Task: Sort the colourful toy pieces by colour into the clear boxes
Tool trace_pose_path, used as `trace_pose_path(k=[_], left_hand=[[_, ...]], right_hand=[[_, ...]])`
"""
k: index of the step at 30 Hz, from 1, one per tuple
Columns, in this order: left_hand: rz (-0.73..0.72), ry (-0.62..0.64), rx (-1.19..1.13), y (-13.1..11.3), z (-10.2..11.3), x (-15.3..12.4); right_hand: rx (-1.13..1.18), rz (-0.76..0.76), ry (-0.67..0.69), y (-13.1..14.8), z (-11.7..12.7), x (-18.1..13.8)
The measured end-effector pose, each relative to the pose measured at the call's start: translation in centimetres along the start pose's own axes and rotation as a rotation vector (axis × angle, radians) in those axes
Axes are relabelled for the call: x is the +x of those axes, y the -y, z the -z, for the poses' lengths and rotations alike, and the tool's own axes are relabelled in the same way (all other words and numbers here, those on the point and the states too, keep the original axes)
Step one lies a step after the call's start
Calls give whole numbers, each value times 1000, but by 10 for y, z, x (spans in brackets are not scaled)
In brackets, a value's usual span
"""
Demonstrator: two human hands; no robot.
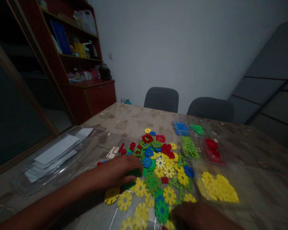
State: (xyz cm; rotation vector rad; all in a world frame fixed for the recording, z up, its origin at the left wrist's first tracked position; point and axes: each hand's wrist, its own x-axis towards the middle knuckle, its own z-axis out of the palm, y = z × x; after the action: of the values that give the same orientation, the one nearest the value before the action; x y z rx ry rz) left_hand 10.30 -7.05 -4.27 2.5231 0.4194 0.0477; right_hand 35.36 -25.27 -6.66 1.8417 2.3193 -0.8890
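Note:
My left hand (125, 167) reaches in from the left to the edge of a heap of plastic building pieces. Its fingers are bent, the thumb stands apart from them, and nothing shows between them. Nearest to it are a blue notched disc (147, 162) and a yellow notched disc (140, 187). At the bottom my right hand (199, 215) is dark and blurred beside a green notched disc (162, 210); its fingers are hard to make out. Green lattice squares (152, 182), red blocks (168, 150) and more yellow discs (169, 195) lie mixed in the heap.
Clear containers on the right hold yellow discs (217, 188), red pieces (212, 150), light-green pieces (189, 147), green pieces (197, 129) and blue pieces (181, 127). Transparent packaging with white cards (56, 150) lies left on the table (129, 116). Two grey chairs (161, 98) stand behind.

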Motion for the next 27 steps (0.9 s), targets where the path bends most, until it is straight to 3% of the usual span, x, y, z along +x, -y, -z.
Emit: trace_pose_path(k=[3,9,13,21,27], left_hand=[[2,59,-18,-1,-3,-7],[94,142,56,-22,-2,-15],[92,130,172,-25,-3,-9],[117,104,231,-26,-18,4],[67,38,219,-29,-13,3]], right_hand=[[-38,-66,-9,9,0,15],[34,24,-187,12,8,16],[-24,-76,-290,4,2,20],[2,-147,-276,-1,-4,30],[12,-142,-303,-3,-4,25]])
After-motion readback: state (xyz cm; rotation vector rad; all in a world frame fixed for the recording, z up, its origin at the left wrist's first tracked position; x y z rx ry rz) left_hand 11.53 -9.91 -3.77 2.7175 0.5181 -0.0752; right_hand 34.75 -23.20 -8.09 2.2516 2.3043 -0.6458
